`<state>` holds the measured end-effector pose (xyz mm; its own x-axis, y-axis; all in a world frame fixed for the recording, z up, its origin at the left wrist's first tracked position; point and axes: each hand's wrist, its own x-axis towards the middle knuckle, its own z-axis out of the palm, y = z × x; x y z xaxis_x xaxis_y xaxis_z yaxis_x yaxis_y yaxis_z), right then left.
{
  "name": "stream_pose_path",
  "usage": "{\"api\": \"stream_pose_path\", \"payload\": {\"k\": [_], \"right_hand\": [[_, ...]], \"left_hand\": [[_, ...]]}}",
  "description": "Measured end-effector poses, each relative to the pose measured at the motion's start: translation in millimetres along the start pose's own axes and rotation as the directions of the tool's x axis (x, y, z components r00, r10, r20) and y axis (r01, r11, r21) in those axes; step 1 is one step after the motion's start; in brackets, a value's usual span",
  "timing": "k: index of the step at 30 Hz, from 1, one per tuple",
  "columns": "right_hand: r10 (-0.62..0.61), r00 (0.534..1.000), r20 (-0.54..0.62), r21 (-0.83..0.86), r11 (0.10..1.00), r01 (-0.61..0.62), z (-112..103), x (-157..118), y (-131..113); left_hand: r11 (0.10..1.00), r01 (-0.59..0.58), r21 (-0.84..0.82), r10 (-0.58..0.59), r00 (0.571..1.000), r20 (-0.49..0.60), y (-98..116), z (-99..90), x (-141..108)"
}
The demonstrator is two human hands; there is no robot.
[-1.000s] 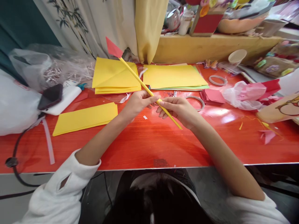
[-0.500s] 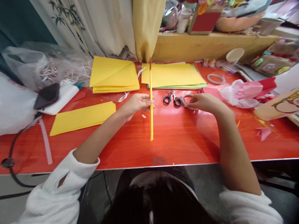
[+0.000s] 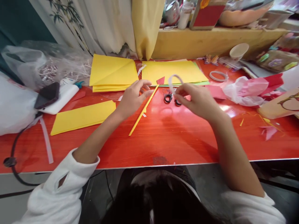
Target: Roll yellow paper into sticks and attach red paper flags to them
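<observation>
Presently, right hand (image 3: 198,101) pinches whitish translucent tape ring (image 3: 170,84) near black-handled scissors (image 3: 165,99); left hand (image 3: 134,98), digits apart, beside slim red-tipped yellow paper stick (image 3: 141,115) slanting between hands; contact unclear.

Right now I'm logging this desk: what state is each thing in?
left hand: loosely open
right hand: pinching tape ring
tape ring: raised
yellow stick: slanted, red-tipped
scissors: partly hidden, blades unclear
second ring: flat
paper cup: uncovered
phone: dark
yellow strips: stacked
</observation>
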<state>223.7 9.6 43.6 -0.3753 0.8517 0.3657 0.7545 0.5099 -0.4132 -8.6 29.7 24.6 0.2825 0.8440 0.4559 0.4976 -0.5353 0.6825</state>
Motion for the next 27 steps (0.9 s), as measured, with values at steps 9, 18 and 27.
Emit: {"api": "stream_pose_path", "payload": {"k": [9,18,27], "right_hand": [[-0.115,0.985,0.131,0.296,0.952,0.072,16,-2,-23],[-0.055,0.994,0.092,0.391,0.92,0.014,17,-2,-24],[0.117,0.981,0.153,0.673,0.715,-0.19,38,-3,-39]], "left_hand": [[0.99,0.016,-0.14,-0.012,1.0,0.028,10,4.2,-4],[0.913,0.094,-0.397,-0.082,0.996,0.048,21,1.7,-7],[0.953,0.064,-0.296,-0.038,0.995,0.092,31,9.4,-16]]}}
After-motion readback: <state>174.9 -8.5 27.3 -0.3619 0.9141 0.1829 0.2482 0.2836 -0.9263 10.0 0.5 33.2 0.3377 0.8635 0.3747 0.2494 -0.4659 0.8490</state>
